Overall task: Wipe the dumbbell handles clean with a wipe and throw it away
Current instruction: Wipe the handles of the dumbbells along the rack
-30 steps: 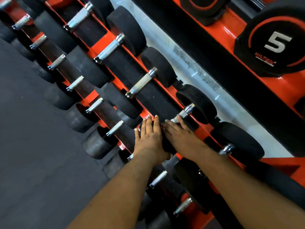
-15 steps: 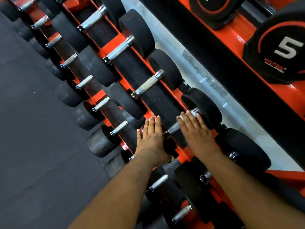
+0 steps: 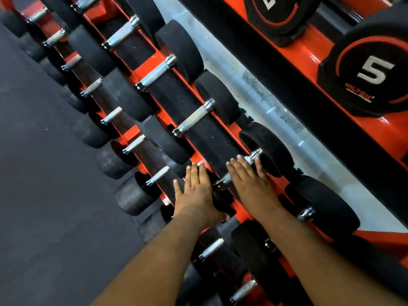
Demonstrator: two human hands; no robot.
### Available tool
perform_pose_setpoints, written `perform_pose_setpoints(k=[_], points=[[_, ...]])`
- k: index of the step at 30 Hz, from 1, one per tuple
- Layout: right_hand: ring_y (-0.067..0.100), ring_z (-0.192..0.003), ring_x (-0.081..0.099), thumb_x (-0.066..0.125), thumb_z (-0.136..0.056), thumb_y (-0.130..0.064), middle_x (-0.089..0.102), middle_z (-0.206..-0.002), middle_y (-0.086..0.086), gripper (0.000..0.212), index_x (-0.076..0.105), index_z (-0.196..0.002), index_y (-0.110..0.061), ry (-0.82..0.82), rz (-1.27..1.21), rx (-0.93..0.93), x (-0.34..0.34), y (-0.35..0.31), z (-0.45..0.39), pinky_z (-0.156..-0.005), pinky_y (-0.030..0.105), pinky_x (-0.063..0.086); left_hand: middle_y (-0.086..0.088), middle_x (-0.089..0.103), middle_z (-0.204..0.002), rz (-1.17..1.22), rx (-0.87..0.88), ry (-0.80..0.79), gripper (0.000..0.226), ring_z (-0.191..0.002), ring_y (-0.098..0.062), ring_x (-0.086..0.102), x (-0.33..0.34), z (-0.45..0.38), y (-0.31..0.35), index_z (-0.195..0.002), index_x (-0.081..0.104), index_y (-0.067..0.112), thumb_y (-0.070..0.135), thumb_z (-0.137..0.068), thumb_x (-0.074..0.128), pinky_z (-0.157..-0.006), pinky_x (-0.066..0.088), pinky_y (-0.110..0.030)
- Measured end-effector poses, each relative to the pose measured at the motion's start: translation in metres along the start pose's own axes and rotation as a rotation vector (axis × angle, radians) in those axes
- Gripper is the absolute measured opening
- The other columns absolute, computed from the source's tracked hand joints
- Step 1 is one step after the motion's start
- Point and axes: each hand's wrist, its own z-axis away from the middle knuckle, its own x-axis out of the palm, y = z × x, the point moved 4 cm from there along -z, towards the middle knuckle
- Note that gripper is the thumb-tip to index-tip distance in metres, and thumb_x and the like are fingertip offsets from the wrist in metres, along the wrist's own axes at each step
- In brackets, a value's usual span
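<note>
My right hand (image 3: 251, 184) lies flat along a chrome dumbbell handle (image 3: 254, 156) on the top tier of the rack, fingers stretched over the bar towards its far black head (image 3: 272, 149). Only the handle's two ends show past the hand. My left hand (image 3: 196, 191) rests flat, fingers straight, on the near black head of the same dumbbell. No wipe shows; whatever lies under the right palm is hidden.
Several more dumbbells with chrome handles (image 3: 194, 119) line the orange rack (image 3: 143, 70), with a lower tier (image 3: 134, 143) to the left. A black weight marked 5 (image 3: 373, 71) sits on another orange stand at the right. Dark rubber floor (image 3: 44, 195) fills the left.
My right hand has slid up the handle, away from my left hand and towards the far head. The left hand has stayed on the near head. The view has shifted slightly.
</note>
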Motion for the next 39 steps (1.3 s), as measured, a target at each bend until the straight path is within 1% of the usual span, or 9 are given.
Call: perform_pose_setpoints(k=[9,11,13,16,18,22,31,36,39], points=[[0.016,-0.146,0.038,0.055,-0.087,-0.016,0.048,-0.153,-0.001,0.057,0.052,-0.145,-0.016,0.030,-0.282,-0.164,0.012,-0.020,0.039,-0.120,0.049,0.030,-0.001,-0.024,-0.168,0.029,-0.024,-0.047,0.155,-0.154,-0.020,-0.025,-0.001,-0.006,0.000,-0.158,-0.023,0.017,0.052,-0.060,0.093,-0.122,-0.004,-0.064],[0.015,-0.136,0.051,0.048,-0.093,-0.004,0.054,-0.146,-0.001,0.050,0.057,-0.140,-0.016,0.100,-0.571,0.086,0.012,-0.012,0.054,-0.116,0.036,0.036,-0.001,-0.025,-0.168,0.027,-0.024,-0.060,0.156,-0.153,-0.020,-0.025,0.000,-0.007,0.000,-0.158,-0.024,0.017,0.053,-0.060,0.093,-0.122,-0.004,-0.064],[0.016,-0.124,0.060,0.049,-0.098,0.000,0.062,-0.136,-0.003,0.042,0.067,-0.129,-0.022,0.144,-1.112,0.657,0.019,0.002,0.059,-0.103,0.029,0.046,-0.001,-0.026,-0.167,0.027,-0.023,-0.069,0.155,-0.153,-0.020,-0.025,0.000,-0.007,-0.001,-0.157,-0.024,0.018,0.053,-0.061,0.092,-0.122,-0.005,-0.064],[0.034,-0.119,0.062,0.051,-0.100,-0.001,0.065,-0.127,0.019,0.031,0.067,-0.122,-0.013,0.184,-1.975,1.431,0.038,-0.003,0.046,-0.092,0.041,0.053,-0.001,-0.026,-0.167,0.037,-0.017,-0.065,0.154,-0.153,-0.020,-0.025,-0.001,-0.006,-0.001,-0.157,-0.024,0.018,0.051,-0.062,0.092,-0.122,-0.006,-0.064],[0.035,-0.113,0.063,0.048,-0.101,-0.002,0.062,-0.126,0.026,0.027,0.059,-0.126,-0.002,0.252,-2.232,1.561,0.034,-0.002,0.022,-0.097,0.047,0.052,0.000,-0.026,-0.167,0.037,-0.013,-0.063,0.154,-0.153,-0.020,-0.025,-0.001,-0.006,-0.001,-0.158,-0.024,0.019,0.052,-0.062,0.092,-0.122,-0.006,-0.064],[0.026,-0.116,0.064,0.053,-0.098,-0.013,0.069,-0.112,0.014,0.015,0.064,-0.105,-0.006,0.251,-2.323,1.534,0.014,0.013,-0.023,-0.111,0.043,0.044,0.000,-0.025,-0.168,0.035,-0.013,-0.053,0.154,-0.154,-0.019,-0.024,-0.001,-0.007,-0.002,-0.158,-0.023,0.019,0.053,-0.061,0.092,-0.122,-0.007,-0.063],[0.020,-0.107,0.067,0.059,-0.091,-0.007,0.069,-0.115,0.011,0.022,0.065,-0.112,-0.008,0.418,-2.380,1.470,-0.002,0.013,-0.011,-0.094,0.032,0.049,0.000,-0.025,-0.168,0.032,-0.007,-0.053,0.154,-0.154,-0.020,-0.024,-0.001,-0.007,-0.002,-0.158,-0.022,0.018,0.053,-0.061,0.092,-0.122,-0.008,-0.063],[0.021,-0.086,0.064,0.052,-0.097,-0.015,0.066,-0.094,0.011,0.014,0.063,-0.092,-0.008,0.239,-2.393,1.421,-0.006,0.012,-0.026,-0.094,0.036,0.049,0.001,-0.024,-0.168,0.040,-0.007,-0.043,0.156,-0.154,-0.019,-0.024,-0.001,-0.007,-0.002,-0.158,-0.021,0.019,0.054,-0.059,0.093,-0.122,-0.006,-0.063],[0.023,-0.102,0.064,0.053,-0.098,-0.024,0.069,-0.106,0.009,0.019,0.064,-0.106,-0.011,0.129,-2.437,1.327,-0.009,0.011,-0.014,-0.098,0.044,0.044,0.002,-0.024,-0.168,0.041,-0.005,-0.041,0.155,-0.154,-0.018,-0.024,-0.001,-0.008,-0.002,-0.159,-0.021,0.020,0.053,-0.059,0.093,-0.122,-0.007,-0.062]])
